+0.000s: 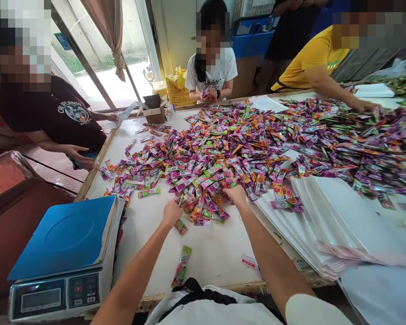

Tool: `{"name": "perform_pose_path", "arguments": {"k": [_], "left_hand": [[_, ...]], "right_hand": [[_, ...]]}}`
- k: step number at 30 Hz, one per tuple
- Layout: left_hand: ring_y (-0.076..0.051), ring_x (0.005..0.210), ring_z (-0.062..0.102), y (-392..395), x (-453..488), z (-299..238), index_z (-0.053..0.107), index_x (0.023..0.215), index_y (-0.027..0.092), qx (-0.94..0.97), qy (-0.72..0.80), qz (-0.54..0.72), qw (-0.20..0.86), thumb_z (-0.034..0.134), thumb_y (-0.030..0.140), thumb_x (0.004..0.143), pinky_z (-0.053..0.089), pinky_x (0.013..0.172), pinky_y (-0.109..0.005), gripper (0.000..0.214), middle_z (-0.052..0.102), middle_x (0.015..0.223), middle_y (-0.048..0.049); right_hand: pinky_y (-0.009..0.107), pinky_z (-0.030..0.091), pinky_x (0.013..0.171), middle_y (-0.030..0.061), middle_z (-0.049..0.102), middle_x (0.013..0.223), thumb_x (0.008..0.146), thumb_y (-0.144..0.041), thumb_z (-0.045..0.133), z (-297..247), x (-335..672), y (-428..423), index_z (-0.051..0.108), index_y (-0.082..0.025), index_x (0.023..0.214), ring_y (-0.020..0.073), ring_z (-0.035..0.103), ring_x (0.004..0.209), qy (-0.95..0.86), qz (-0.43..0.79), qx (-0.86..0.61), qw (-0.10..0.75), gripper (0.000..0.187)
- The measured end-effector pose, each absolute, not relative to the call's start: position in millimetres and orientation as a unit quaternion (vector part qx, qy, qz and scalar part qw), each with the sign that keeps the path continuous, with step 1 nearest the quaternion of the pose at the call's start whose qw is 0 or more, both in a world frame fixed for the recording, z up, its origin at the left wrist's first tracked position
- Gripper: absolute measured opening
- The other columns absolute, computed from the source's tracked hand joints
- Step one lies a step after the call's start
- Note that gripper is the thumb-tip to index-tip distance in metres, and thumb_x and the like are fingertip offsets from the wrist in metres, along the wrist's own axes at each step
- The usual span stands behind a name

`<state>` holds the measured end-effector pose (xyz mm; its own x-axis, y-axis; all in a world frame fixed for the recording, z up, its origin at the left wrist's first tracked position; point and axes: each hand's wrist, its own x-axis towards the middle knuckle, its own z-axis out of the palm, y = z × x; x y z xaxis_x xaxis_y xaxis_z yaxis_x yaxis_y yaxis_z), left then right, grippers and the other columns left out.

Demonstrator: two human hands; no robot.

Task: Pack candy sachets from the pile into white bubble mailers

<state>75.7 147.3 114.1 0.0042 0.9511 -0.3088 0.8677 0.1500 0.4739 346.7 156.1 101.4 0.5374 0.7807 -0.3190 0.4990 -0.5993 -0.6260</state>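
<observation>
A big heap of small purple, green and orange snack packets (203,169) covers the white table (145,253). At the heap's near edge, my left hand (172,212) reaches in from the left among the packets, its fingers hidden. My right hand (236,193) is across from it on the right, fingers curled round packets at the edge; how many is hidden. Between the hands lies a clump of packets (201,210). One green and pink packet (182,266) lies apart, close to my body.
A scale (64,239) with a blue top stands at left. White bags (325,216) lie stacked at right, with packets (286,198) on top. An open carton (154,110) sits at the far edge. Co-workers stand around the table; a yellow-sleeved arm (328,85) reaches into packets.
</observation>
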Motion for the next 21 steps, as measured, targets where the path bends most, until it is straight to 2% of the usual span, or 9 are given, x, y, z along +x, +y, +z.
{"name": "perform_pose_path", "arguments": {"k": [2,5,8,12,15,17,19,21], "left_hand": [[-0.030,0.087,0.066,137.0,67.4,110.2,0.068,0.093,0.020,0.644,0.707,0.056,0.287,0.060,0.031,0.073,0.043,0.067,-0.032,0.024,0.072,0.087,-0.0136],[-0.027,0.078,0.066,119.6,44.5,102.5,0.068,0.083,0.021,0.630,0.709,0.069,0.309,0.061,0.034,0.071,0.042,0.063,-0.030,0.019,0.071,0.075,-0.0083],[-0.021,0.072,0.064,114.1,23.9,98.4,0.065,0.077,0.019,0.550,0.728,0.199,0.358,0.064,0.036,0.068,0.043,0.061,-0.026,0.019,0.069,0.070,-0.0040],[-0.017,0.061,0.060,128.4,15.5,109.5,0.064,0.085,0.017,0.426,0.700,0.362,0.444,0.066,0.047,0.064,0.043,0.051,-0.025,0.036,0.068,0.069,-0.0038],[-0.015,0.051,0.055,144.0,27.1,126.0,0.063,0.077,0.016,0.377,0.646,0.397,0.532,0.068,0.055,0.060,0.038,0.042,-0.025,0.043,0.064,0.061,-0.0036],[-0.012,0.045,0.050,156.0,40.6,135.4,0.060,0.070,0.016,0.360,0.633,0.408,0.550,0.068,0.056,0.060,0.036,0.039,-0.025,0.042,0.059,0.056,-0.0015],[-0.010,0.039,0.044,170.9,54.8,141.4,0.059,0.065,0.015,0.377,0.668,0.377,0.519,0.066,0.054,0.065,0.036,0.038,-0.025,0.040,0.054,0.050,0.0006],[-0.011,0.039,0.045,188.8,67.6,143.8,0.060,0.067,0.014,0.413,0.712,0.325,0.465,0.065,0.049,0.069,0.036,0.039,-0.027,0.035,0.053,0.047,0.0001]], "right_hand": [[0.032,0.043,0.055,0.0131,0.065,0.065,0.058,-0.024,0.065,98.0,341.7,137.0,0.060,-0.017,0.064,0.0266,0.061,0.068,-0.391,0.307,-0.838,0.226,0.010],[0.029,0.043,0.051,0.0049,0.062,0.056,0.057,-0.024,0.063,90.8,345.1,99.7,0.060,-0.019,0.061,0.0230,0.061,0.061,-0.406,0.331,-0.822,0.223,0.007],[0.027,0.044,0.047,0.0002,0.058,0.050,0.062,-0.028,0.060,89.0,359.5,78.5,0.061,-0.018,0.069,0.0188,0.058,0.051,-0.370,0.353,-0.813,0.278,0.012],[0.027,0.046,0.047,0.0015,0.062,0.059,0.066,-0.033,0.060,101.6,374.6,95.7,0.062,-0.017,0.081,0.0179,0.059,0.053,-0.344,0.344,-0.793,0.368,0.022],[0.028,0.048,0.056,0.0049,0.068,0.076,0.069,-0.035,0.063,118.8,371.7,134.0,0.062,-0.018,0.095,0.0205,0.063,0.068,-0.447,0.292,-0.783,0.319,0.031],[0.028,0.046,0.064,0.0072,0.069,0.089,0.071,-0.027,0.062,128.5,364.6,160.3,0.061,-0.019,0.101,0.0224,0.063,0.080,-0.521,0.239,-0.778,0.258,0.031],[0.028,0.043,0.066,0.0091,0.069,0.093,0.071,-0.017,0.058,133.0,356.1,179.1,0.062,-0.018,0.103,0.0241,0.063,0.085,-0.559,0.212,-0.772,0.215,0.032],[0.029,0.041,0.064,0.0119,0.070,0.090,0.070,-0.012,0.055,131.1,347.9,186.2,0.064,-0.016,0.100,0.0262,0.063,0.084,-0.568,0.215,-0.772,0.187,0.031]]}}
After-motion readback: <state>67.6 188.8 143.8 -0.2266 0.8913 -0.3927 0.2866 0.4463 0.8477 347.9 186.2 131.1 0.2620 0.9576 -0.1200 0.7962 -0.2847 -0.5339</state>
